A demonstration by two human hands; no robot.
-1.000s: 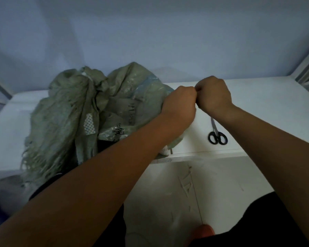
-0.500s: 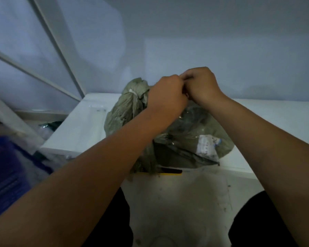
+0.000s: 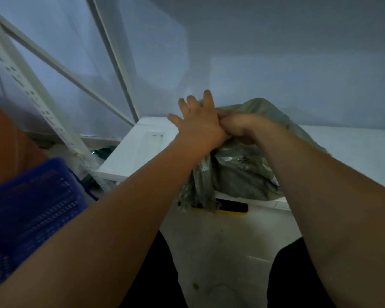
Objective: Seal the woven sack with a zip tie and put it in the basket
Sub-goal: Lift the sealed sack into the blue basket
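The green woven sack [image 3: 247,174] lies on the white table [image 3: 347,147], its frayed mouth hanging over the front edge. My right hand [image 3: 238,126] is clenched on the gathered top of the sack. My left hand [image 3: 198,121] is spread with fingers apart, palm resting against the sack top beside my right hand. No zip tie can be made out. The blue plastic basket [image 3: 31,210] stands on the floor at the lower left, below the table's left end.
A white perforated shelf post [image 3: 31,92] and slanted bars rise at the left. A black and yellow tool [image 3: 231,206] lies under the sack at the table's front edge. An orange object [image 3: 2,138] sits at the far left.
My view has swung left, bringing the basket and shelf post into sight; the scissors have left the frame. My left hand went from a clenched grip to spread fingers.
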